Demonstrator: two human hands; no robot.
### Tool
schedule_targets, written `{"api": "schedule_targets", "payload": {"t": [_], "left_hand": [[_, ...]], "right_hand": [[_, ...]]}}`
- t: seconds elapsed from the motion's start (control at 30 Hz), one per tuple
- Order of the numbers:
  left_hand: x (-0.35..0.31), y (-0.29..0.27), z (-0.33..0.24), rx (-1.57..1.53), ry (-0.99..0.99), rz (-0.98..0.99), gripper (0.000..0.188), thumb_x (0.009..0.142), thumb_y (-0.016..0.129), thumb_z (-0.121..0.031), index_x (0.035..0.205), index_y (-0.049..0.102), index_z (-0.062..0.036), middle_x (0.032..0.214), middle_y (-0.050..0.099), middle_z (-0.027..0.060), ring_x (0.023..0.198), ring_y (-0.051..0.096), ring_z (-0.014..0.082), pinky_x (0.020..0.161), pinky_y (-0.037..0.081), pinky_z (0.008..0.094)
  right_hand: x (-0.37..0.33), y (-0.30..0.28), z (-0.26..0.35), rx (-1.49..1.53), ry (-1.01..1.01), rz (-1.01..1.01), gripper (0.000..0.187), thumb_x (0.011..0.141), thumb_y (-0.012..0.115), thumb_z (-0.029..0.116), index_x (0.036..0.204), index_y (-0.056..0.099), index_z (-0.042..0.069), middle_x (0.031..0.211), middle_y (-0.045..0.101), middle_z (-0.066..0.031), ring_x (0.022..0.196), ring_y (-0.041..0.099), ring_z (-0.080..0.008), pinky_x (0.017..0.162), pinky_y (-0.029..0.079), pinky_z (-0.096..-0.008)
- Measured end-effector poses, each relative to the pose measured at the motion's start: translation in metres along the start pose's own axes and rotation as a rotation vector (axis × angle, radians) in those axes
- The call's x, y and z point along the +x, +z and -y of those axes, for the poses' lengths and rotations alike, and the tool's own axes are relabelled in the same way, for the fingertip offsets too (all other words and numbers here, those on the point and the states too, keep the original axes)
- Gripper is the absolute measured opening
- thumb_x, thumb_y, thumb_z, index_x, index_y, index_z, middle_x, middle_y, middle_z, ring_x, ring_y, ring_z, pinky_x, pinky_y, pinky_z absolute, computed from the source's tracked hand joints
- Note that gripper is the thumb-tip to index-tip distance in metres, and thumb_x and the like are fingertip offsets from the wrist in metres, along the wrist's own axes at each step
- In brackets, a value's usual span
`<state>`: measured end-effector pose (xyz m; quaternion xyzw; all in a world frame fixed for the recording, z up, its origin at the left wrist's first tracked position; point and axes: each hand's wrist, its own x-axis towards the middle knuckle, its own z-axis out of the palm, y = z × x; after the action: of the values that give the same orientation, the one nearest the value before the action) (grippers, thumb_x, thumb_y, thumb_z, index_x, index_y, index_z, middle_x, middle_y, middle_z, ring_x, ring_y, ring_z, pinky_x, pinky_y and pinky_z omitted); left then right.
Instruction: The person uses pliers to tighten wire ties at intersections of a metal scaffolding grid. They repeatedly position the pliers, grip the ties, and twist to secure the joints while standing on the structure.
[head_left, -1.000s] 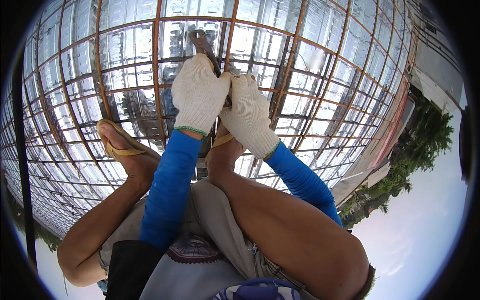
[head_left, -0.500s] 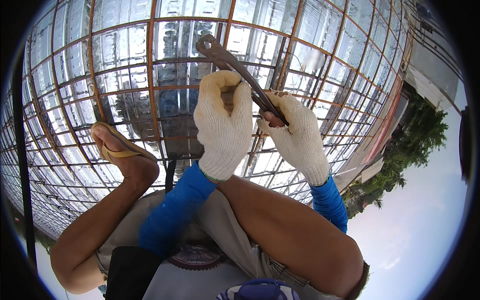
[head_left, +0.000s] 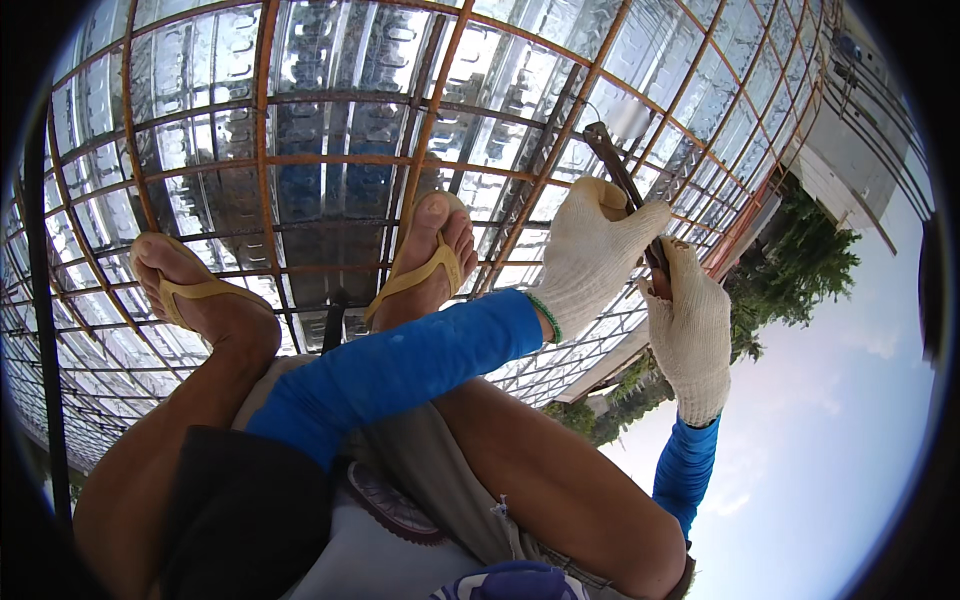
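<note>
- Rightward, since half a second ago, left hand (head_left: 605,232), right hand (head_left: 690,320) and dark metal tool (head_left: 610,158) have been carried!
- Handles are gripped by the right hand; whether the tool is also held by the left's curled fingers cannot be told.
- Repositioning seems under way, the tool's head over rusty mesh (head_left: 340,158); a clear angle is called for.
- Bars could obstruct; shiny sheeting (head_left: 330,60) lies beneath, trees (head_left: 800,262) farther off.

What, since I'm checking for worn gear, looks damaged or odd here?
The right glove looks ragged around the thumb, where bare skin seems to show. Also, the grey shorts have a frayed spot with pale loose threads beside the right thigh.
</note>
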<state>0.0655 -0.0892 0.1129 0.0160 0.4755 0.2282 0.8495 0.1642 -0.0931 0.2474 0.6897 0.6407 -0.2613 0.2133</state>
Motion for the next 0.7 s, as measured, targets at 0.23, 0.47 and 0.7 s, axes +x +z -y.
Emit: {"api": "schedule_targets", "payload": {"t": [0.23, 0.47, 0.7], "left_hand": [[0.001, 0.007, -0.009, -0.164, -0.011, 0.016, 0.051, 0.091, 0.083, -0.037, 0.110, 0.058, 0.0042, 0.090, 0.061, 0.0080, 0.078, 0.065, 0.0143, 0.065, 0.056, 0.0286], [0.012, 0.009, -0.016, -0.285, -0.075, 0.041, 0.048, 0.092, 0.086, -0.033, 0.107, 0.060, 0.0044, 0.098, 0.065, 0.0136, 0.085, 0.078, 0.0205, 0.071, 0.069, 0.0289], [0.012, 0.010, -0.016, -0.290, -0.096, -0.002, 0.041, 0.092, 0.080, -0.036, 0.091, 0.057, -0.0024, 0.082, 0.058, 0.0053, 0.069, 0.062, 0.0128, 0.059, 0.057, 0.0271]], "right_hand": [[0.017, -0.018, -0.004, 0.016, 0.072, 0.099, 0.039, 0.092, 0.075, 0.005, 0.129, 0.065, 0.005, 0.088, 0.072, -0.0141, 0.076, 0.075, -0.0274, 0.065, 0.058, -0.0395], [0.032, -0.036, -0.009, 0.081, 0.184, 0.289, 0.023, 0.094, 0.076, 0.012, 0.113, 0.064, 0.006, 0.078, 0.059, -0.0082, 0.067, 0.058, -0.0221, 0.064, 0.047, -0.0372], [0.044, -0.041, -0.022, 0.444, 0.305, 0.519, 0.010, 0.097, 0.065, 0.011, 0.099, 0.058, 0.005, 0.081, 0.047, 0.0022, 0.072, 0.043, -0.0121, 0.068, 0.037, -0.0301]]}}
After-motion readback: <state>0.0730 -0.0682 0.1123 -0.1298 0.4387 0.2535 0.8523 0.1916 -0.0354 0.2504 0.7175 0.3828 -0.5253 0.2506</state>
